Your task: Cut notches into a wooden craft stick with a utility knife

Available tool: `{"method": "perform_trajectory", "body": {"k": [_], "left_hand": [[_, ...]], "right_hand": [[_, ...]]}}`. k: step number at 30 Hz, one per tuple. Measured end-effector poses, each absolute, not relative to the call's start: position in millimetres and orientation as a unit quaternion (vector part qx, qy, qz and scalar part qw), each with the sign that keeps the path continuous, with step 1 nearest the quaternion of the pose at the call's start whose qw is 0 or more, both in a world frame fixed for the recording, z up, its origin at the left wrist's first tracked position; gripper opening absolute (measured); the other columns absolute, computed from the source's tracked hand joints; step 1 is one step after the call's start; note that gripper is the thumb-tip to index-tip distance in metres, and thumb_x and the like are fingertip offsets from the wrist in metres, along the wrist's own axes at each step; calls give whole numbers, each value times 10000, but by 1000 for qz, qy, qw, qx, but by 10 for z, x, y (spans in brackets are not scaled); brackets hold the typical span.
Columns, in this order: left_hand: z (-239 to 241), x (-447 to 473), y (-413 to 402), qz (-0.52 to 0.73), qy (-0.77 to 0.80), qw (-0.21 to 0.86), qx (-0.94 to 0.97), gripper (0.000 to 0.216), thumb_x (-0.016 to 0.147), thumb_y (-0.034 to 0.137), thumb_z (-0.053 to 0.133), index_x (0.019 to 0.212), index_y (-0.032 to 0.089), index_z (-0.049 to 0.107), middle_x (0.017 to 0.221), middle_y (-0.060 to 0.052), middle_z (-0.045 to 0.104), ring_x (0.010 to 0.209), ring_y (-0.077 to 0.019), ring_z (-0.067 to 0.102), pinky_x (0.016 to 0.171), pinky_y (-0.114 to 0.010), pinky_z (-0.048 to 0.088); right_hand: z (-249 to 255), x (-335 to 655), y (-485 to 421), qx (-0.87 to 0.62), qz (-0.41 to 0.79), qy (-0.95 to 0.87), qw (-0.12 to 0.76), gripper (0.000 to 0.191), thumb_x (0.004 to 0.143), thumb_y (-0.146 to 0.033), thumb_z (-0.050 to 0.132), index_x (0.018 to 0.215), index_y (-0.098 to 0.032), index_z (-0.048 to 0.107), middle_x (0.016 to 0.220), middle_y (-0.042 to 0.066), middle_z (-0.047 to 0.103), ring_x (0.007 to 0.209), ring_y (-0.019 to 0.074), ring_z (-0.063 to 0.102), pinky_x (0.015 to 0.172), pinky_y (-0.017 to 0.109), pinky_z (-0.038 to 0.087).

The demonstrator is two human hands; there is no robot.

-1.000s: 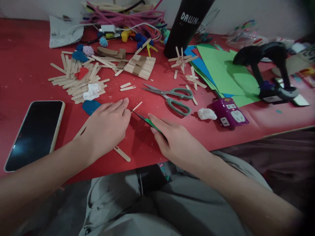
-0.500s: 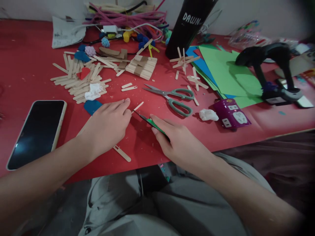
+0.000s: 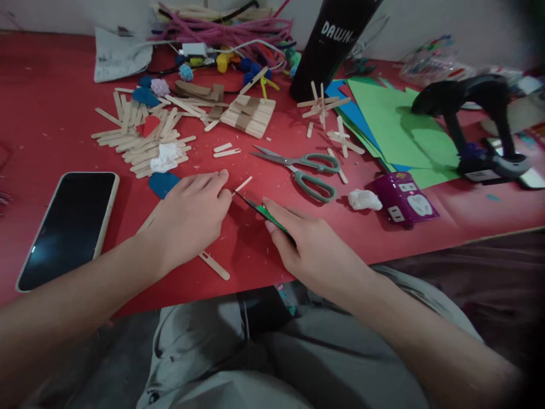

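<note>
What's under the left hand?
Poking out from under the left hand: a thin stick tip, a slotted craft stick, a pale stick edge. A blue piece is partly covered beyond the knuckles. Whatever lies beneath the palm is hidden, including whether these sticks join.

The knife is green and black, the stick tan, the table red.

Looks like a craft workspace here: a red tabletop, flat pale wooden sticks heaped beyond the left hand, grey-handled metal scissors and light-green paper sheets beyond the right hand.
</note>
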State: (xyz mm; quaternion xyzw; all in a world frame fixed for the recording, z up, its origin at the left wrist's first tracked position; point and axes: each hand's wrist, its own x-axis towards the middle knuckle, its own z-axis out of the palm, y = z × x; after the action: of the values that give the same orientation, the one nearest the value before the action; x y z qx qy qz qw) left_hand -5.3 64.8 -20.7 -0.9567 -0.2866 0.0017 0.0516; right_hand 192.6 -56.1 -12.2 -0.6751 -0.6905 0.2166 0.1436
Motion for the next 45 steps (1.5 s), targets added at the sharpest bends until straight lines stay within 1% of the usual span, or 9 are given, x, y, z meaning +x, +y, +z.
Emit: {"method": "perform_trajectory", "body": {"k": [4, 9, 16, 19, 23, 29, 34, 39, 45], "left_hand": [[-181, -27, 641, 21, -299, 39, -953, 479, 968, -19, 493, 1312, 30, 822, 1634, -272, 668, 1489, -438, 687, 1218, -570, 613], [-180, -34, 649, 28, -309, 31, -950, 485, 974, -18, 506, 1340, 60, 816, 1650, -258, 659, 1510, -418, 670, 1236, -547, 601], [-134, -12, 624, 43, -308, 38, -950, 508, 976, -28, 468, 1338, 39, 818, 1652, -265, 654, 1490, -432, 684, 1223, -560, 609], [-141, -19, 624, 34, -306, 47, -950, 509, 966, -27, 481, 1345, 30, 815, 1635, -266, 669, 1455, -427, 710, 1192, -556, 629], [-183, -55, 642, 19, -300, 47, -953, 498, 957, -29, 511, 1352, 30, 809, 1636, -267, 669, 1459, -427, 699, 1191, -554, 623], [-153, -42, 640, 37, -303, 33, -952, 511, 974, -32, 490, 1371, 36, 805, 1653, -276, 647, 1494, -430, 667, 1201, -555, 618], [-161, -47, 638, 29, -302, 50, -952, 502, 974, -24, 489, 1348, 49, 816, 1642, -262, 665, 1462, -427, 699, 1180, -562, 631], [-186, -55, 636, 10, -286, 72, -955, 490, 973, -2, 488, 1312, 69, 834, 1614, -262, 688, 1436, -433, 720, 1212, -586, 600], [-107, -11, 616, 47, -299, 60, -951, 499, 990, 7, 462, 1322, 58, 831, 1637, -273, 665, 1467, -432, 703, 1248, -599, 572]], "right_hand": [[-96, 1906, -518, -681, 220, -686, 131, 554, 1133, -208, 415, 1635, -72, 605, 1310, 246, 801, 1181, 403, 804, 997, 549, 645], [-88, 1945, -569, -677, 212, -691, 137, 549, 1135, -210, 431, 1640, -71, 595, 1261, 235, 812, 1082, 363, 823, 928, 492, 659], [-87, 1895, -476, -683, 224, -683, 130, 536, 1140, -212, 417, 1624, -75, 605, 1263, 229, 804, 1119, 372, 804, 935, 487, 636], [-81, 1895, -478, -680, 227, -687, 121, 545, 1132, -195, 415, 1634, -72, 588, 1228, 217, 801, 1064, 359, 798, 892, 470, 625], [-107, 1938, -555, -676, 227, -688, 137, 558, 1137, -217, 411, 1653, -76, 572, 1203, 205, 804, 1006, 333, 796, 859, 447, 622], [-94, 1911, -495, -685, 228, -681, 128, 567, 1141, -227, 401, 1659, -73, 573, 1297, 238, 798, 1079, 364, 803, 928, 491, 634], [-64, 1904, -479, -684, 228, -681, 128, 550, 1136, -212, 411, 1634, -79, 601, 1290, 241, 805, 1166, 384, 802, 985, 509, 634], [-119, 1948, -567, -675, 219, -691, 135, 595, 1129, -236, 386, 1665, -60, 574, 1329, 255, 798, 1124, 398, 814, 940, 547, 653], [-154, 1950, -604, -668, 201, -701, 149, 590, 1136, -257, 390, 1652, -43, 580, 1299, 260, 812, 1001, 359, 824, 851, 512, 674]]}}
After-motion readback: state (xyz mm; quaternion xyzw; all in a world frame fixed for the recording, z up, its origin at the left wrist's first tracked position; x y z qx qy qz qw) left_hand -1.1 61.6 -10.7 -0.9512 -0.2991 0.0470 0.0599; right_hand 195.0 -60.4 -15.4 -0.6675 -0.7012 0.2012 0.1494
